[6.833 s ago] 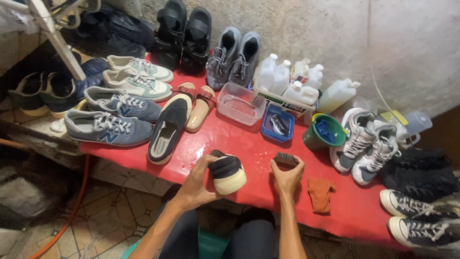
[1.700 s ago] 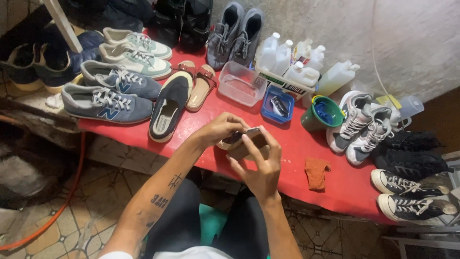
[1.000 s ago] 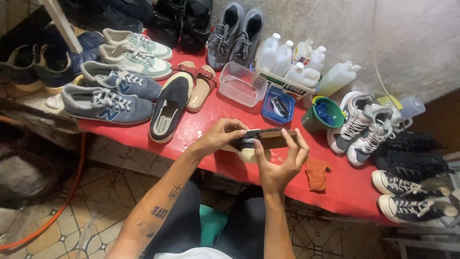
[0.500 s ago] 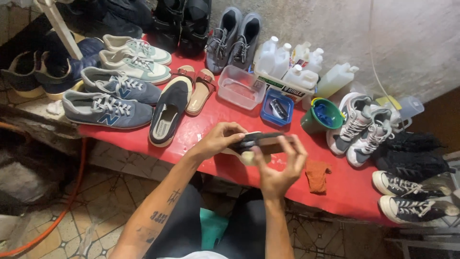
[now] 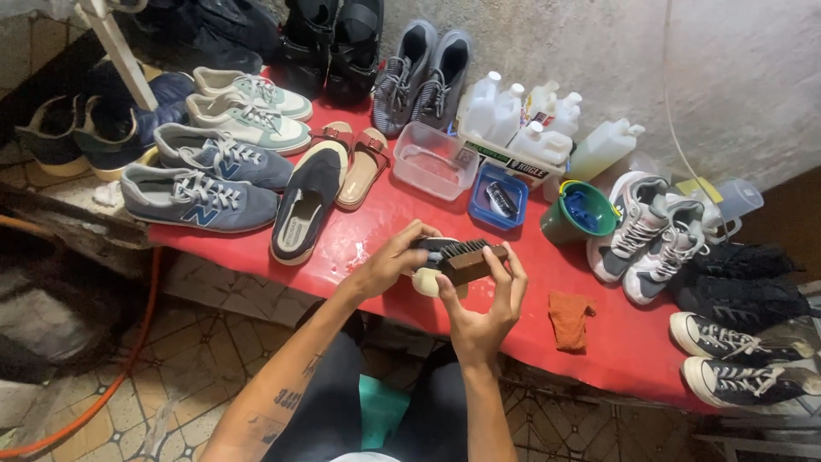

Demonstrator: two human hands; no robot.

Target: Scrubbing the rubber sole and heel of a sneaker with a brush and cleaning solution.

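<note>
Centre frame: my left hand (image 5: 386,265) grips the dark shoe (image 5: 434,261), my right hand (image 5: 483,312) clasps the brush (image 5: 473,259), lying left-right, bristles facing up-frame.

Two hands (image 5: 389,261); one brush (image 5: 470,259); one orange rag (image 5: 570,319); one green cup (image 5: 580,212); two tubs (image 5: 434,159).

Glossy red table (image 5: 402,214), wooden brush (image 5: 469,263)

Shoe-cleaning stall: shoe rows (image 5: 201,198), cleaner bottles (image 5: 522,124)
</note>
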